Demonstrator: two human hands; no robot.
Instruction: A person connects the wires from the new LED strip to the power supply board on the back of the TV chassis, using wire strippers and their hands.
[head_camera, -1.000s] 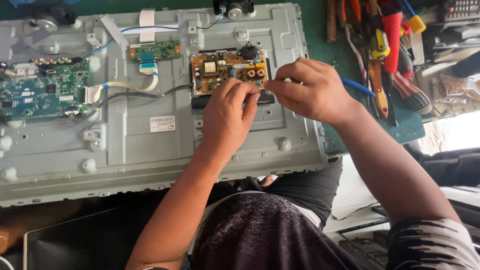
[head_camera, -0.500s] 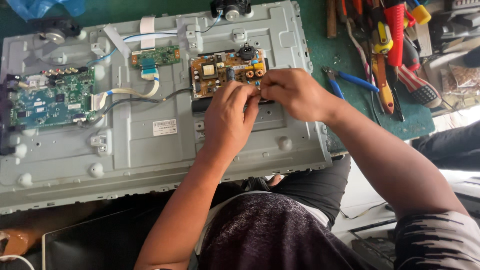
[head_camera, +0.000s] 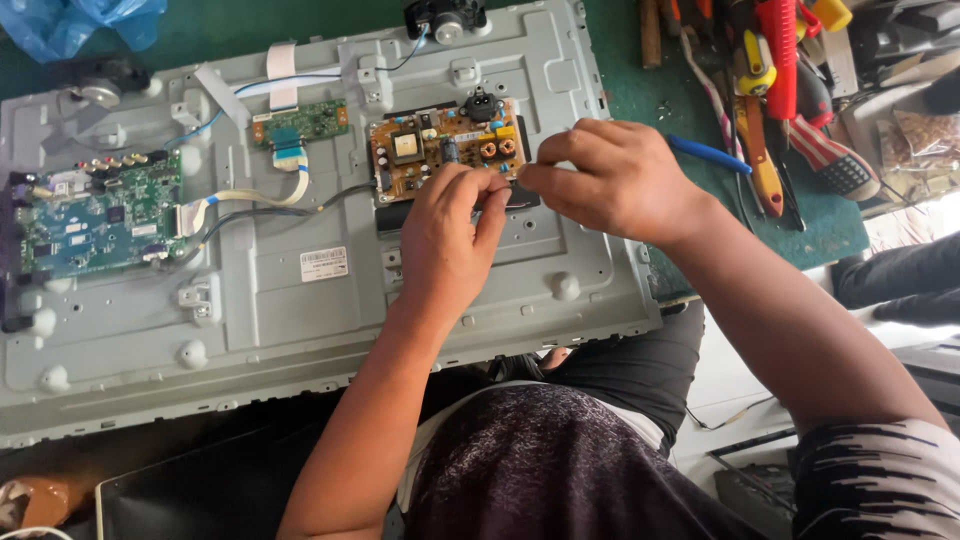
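1. Your left hand (head_camera: 448, 235) lies on the grey sheet-metal back panel of a flat screen (head_camera: 300, 300), near the middle of its far edge. The fingers are bunched and curled down, tips against the near edge of the orange-brown power circuit board (head_camera: 440, 150). You can't tell what they grip, if anything.
2. Your right hand (head_camera: 615, 180) sits just right of that board, over the panel's far right corner. Thumb and forefinger are pressed together, pinching something small at the board's right near corner; too small to tell what. Both sets of fingertips nearly meet there.
3. The orange-brown board is fixed to the panel right of centre, close to the far edge, with its near part hidden under your fingers.
4. A small green circuit board (head_camera: 300, 125) sits left of it, with white flat ribbon cables (head_camera: 250, 195) running to a large green main circuit board (head_camera: 95, 215) at the panel's left edge.
5. No real container is in view. A loose heap of hand tools with red and yellow handles (head_camera: 775, 70) lies on the green mat (head_camera: 830, 230) beyond the panel's right edge.
6. A blue-handled tool (head_camera: 710, 153) lies on the mat just right of your right hand, not touching it.
7. A blue plastic bag (head_camera: 80, 22) sits past the far left corner.
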